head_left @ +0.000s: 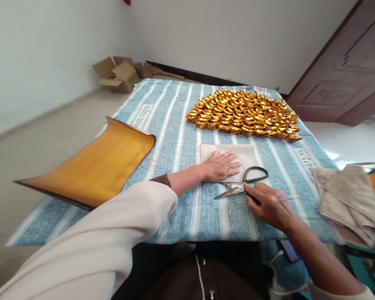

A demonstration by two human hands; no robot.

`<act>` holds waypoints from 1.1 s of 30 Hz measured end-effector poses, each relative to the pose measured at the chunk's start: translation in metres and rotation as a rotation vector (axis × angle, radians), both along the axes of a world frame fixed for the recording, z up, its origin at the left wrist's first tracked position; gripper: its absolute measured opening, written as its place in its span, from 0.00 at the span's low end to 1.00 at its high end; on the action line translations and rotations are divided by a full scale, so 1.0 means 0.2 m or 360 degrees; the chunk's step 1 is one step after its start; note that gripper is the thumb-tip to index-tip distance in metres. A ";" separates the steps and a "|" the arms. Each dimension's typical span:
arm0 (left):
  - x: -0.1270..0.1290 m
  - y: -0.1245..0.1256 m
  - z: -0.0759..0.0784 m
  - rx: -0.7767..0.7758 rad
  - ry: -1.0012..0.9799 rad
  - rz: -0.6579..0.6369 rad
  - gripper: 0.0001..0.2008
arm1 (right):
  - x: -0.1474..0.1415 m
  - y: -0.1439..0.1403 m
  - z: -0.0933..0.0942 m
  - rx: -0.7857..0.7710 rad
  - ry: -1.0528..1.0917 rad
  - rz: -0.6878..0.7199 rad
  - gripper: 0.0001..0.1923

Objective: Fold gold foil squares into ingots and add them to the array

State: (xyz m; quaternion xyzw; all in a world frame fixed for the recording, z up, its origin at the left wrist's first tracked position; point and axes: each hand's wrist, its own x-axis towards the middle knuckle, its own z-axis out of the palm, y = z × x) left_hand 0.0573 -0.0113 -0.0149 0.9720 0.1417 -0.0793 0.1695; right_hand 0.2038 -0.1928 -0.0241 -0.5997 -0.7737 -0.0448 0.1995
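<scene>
My left hand [221, 166] lies flat, fingers spread, on a pale rectangular sheet or stack of paper [246, 153] in the middle of the table. Black-handled scissors [237, 191] are gripped in my right hand [270, 204], with the blades parted and pointing left along the paper's near edge. One black handle loop stands up above my right fingers. Whether the blades have any paper between them, I cannot tell. Beyond the paper sit many folded shiny gold ingot shapes [240, 112] in close rows. To the left lies a curled stack of gold sheets [93, 160].
A blue-and-white striped cloth [175, 121] covers the table. At its right edge hangs a beige towel [346, 200]. Open cardboard boxes [120, 77] stand on the floor at the back left, and a reddish-brown door [340, 71] is at the right.
</scene>
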 end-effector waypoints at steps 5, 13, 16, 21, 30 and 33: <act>0.01 -0.01 0.01 0.0014 0.0010 -0.0014 0.29 | -0.01 0.00 0.00 0.0001 0.0017 -0.0021 0.14; 0.00 -0.02 0.02 0.0069 0.0026 -0.0026 0.28 | -0.05 0.04 0.01 0.0019 -0.0014 0.0018 0.13; 0.01 -0.02 0.03 0.0073 0.0039 -0.0024 0.29 | -0.05 0.01 0.01 0.0031 -0.0023 0.0023 0.14; 0.01 -0.02 0.03 0.0016 0.0052 0.0012 0.31 | -0.06 0.01 0.00 0.0027 -0.0029 -0.0014 0.13; 0.01 -0.02 0.02 -0.0006 0.0013 0.0024 0.32 | -0.10 0.04 0.01 0.0016 -0.0035 0.0020 0.14; 0.01 -0.03 0.03 -0.0007 0.0023 0.0019 0.33 | -0.10 0.03 0.02 0.0022 -0.0031 0.0014 0.14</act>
